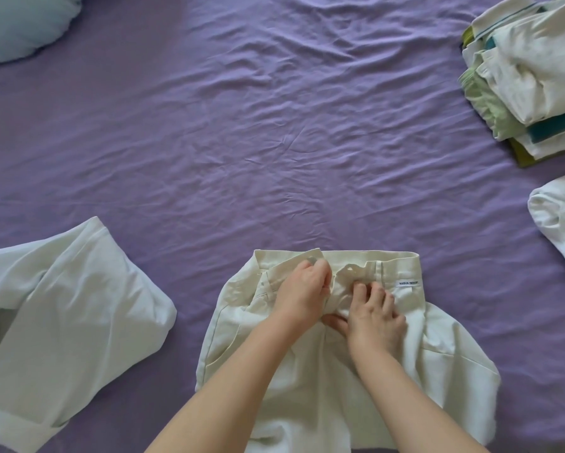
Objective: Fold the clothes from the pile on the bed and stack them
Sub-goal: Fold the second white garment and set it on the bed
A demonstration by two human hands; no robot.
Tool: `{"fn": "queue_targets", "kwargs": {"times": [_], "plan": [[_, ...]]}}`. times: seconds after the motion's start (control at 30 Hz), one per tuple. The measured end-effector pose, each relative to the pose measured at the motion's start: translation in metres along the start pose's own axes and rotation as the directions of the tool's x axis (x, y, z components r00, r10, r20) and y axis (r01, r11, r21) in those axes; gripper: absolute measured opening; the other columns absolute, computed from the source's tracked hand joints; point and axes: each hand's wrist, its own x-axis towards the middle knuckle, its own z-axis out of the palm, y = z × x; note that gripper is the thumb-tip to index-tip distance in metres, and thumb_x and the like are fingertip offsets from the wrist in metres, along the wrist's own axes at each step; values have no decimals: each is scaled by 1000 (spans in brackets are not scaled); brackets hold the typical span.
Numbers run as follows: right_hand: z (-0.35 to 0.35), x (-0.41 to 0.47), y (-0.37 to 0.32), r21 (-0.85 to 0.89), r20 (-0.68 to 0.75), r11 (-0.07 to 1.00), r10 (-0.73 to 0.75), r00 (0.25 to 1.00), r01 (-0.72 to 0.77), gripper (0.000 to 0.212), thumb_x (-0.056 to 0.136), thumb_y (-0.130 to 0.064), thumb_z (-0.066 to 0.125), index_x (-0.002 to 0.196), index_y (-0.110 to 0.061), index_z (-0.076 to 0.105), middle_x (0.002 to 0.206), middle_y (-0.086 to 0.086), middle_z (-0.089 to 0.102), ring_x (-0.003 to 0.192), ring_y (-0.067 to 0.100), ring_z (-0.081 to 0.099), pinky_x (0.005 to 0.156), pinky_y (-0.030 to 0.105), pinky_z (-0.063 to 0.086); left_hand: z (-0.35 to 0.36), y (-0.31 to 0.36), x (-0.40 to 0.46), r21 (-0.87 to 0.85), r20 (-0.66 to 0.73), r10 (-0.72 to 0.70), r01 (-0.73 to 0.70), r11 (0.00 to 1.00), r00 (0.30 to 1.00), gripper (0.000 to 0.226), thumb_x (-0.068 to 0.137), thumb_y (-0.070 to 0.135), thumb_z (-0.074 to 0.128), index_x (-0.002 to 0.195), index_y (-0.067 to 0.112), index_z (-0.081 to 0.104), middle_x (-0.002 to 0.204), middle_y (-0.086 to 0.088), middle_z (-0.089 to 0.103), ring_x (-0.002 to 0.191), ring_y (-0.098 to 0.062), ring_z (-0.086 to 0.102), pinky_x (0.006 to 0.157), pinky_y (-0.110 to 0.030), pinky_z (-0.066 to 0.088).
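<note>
Head view: cream cotton trousers (310, 371) lie flat on the wrinkled purple bedsheet (241, 125), waistband away from me.
Left hand (302, 294): my fingers pinch the fly edge.
Right hand (374, 317): fingers curled on the fly, possibly gripping; hard to tell.
Handling: light, limp cloth; best held at the stiffer waistband.
Stack: folded clothes (529, 76), far right.

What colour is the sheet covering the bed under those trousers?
The wrinkled cotton bed sheet is plain purple, a soft lilac, without any pattern. The head view shows it best.
</note>
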Motion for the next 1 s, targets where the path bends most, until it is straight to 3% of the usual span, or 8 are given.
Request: {"fn": "queue_targets", "kwargs": {"times": [0.1,0.17,0.27,0.33,0.43,0.63,0.83,1.0], "plan": [[-5,0,-2,15,2,1000,7,1000,-7,76,69,-73,56,123,-24,34,134,2,33,124,21,34,87,39,39,-4,0,5,-99,43,-87,91,991,995,24,80,2,56,81,20,39,81,3,52,81,-17,46,65,-28,35],[-10,-6,-4,71,-91,997,-29,995,36,65,69,-57,71,118,-22,46,129,5,42,118,24,43,87,40,39,-9,-2,9,-164,99,-164,179,970,981,24,79,1,58,84,20,44,82,8,55,78,-14,50,64,-26,39],[-2,-26,-2,168,-371,958,-159,915,235,41,53,-13,89,87,-16,68,93,5,64,77,27,62,69,36,45,-17,-3,12,-145,165,-178,203,968,970,25,77,3,60,89,23,49,84,11,62,80,-13,57,68,-28,46],[8,-41,-1,201,-425,920,-228,876,337,39,49,-3,89,82,-13,72,83,3,66,67,26,62,60,33,47,-20,-4,13,-126,180,-154,178,976,971,25,76,4,62,88,24,51,85,9,65,84,-15,60,74,-31,49],[19,-51,0,321,-375,888,-199,905,328,40,55,-2,88,92,-10,75,95,5,71,79,26,68,65,36,54,-22,-6,12,-109,202,-129,153,982,971,24,76,3,64,85,23,54,85,6,67,85,-16,62,79,-35,50],[31,-52,12,511,-220,826,-141,965,237,33,67,-2,80,98,-15,75,88,8,67,82,34,61,76,44,52,-19,-7,8,-75,225,-94,114,991,970,17,76,6,66,90,16,63,87,4,69,83,-16,64,76,-34,51],[41,-69,36,496,-162,846,-131,978,196,41,62,-15,87,101,-14,73,96,8,67,88,33,61,80,45,50,-11,0,-5,-90,221,-48,69,994,974,15,79,7,66,89,17,63,82,10,61,79,-10,57,74,-33,50],[42,-88,19,449,-173,893,122,977,-32,43,58,-30,87,94,-15,69,93,3,68,89,32,61,75,42,45,-7,-1,-6,-80,179,-64,80,994,982,13,79,7,67,87,17,63,81,9,59,85,-15,61,74,-32,49]]}}
